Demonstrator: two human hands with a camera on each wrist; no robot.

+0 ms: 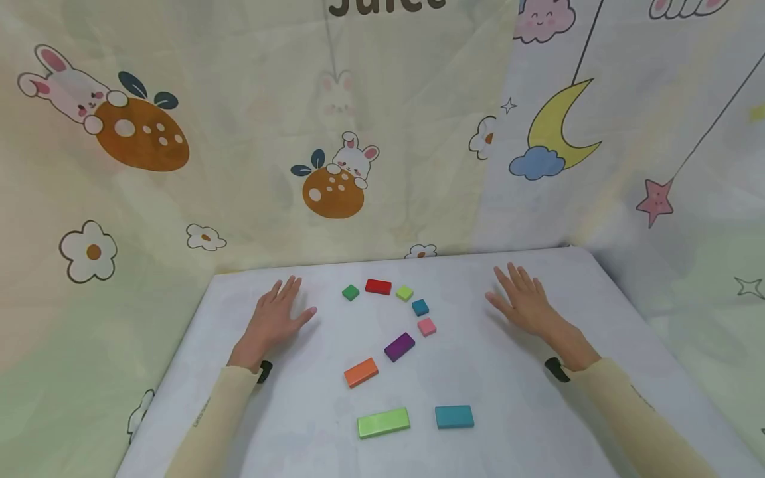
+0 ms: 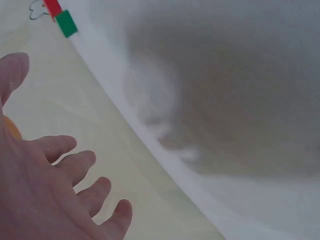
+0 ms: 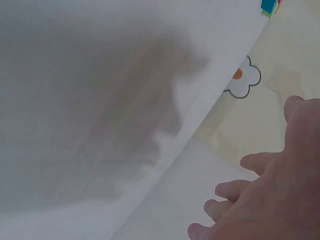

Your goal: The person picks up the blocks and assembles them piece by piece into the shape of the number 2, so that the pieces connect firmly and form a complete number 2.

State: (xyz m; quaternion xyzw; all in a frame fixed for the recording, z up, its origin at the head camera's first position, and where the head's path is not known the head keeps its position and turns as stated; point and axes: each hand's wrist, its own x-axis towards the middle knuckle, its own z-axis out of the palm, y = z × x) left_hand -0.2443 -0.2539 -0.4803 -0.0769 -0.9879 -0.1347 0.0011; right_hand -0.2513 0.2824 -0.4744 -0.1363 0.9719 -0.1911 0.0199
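My left hand (image 1: 276, 322), fingers spread, is held over the left side of the white table, a shadow beneath it. Nearest to it is a small green block (image 1: 350, 293). On the right side my right hand (image 1: 526, 305) is likewise spread, holding nothing. Between the hands a curved row of blocks continues with a red block (image 1: 378, 287), a small lime block (image 1: 404, 293), a blue block (image 1: 420, 307), a pink block (image 1: 427, 326), a purple block (image 1: 399, 346) and an orange block (image 1: 361, 373). Closer to me lie a long light-green block (image 1: 384, 423) and a teal block (image 1: 454, 417).
The white table (image 1: 502, 378) ends at the back against a hanging cloth (image 1: 251, 166) printed with rabbits, flowers and a moon. Cloth also hangs along both sides. A dark band (image 1: 557, 370) is on the right wrist.
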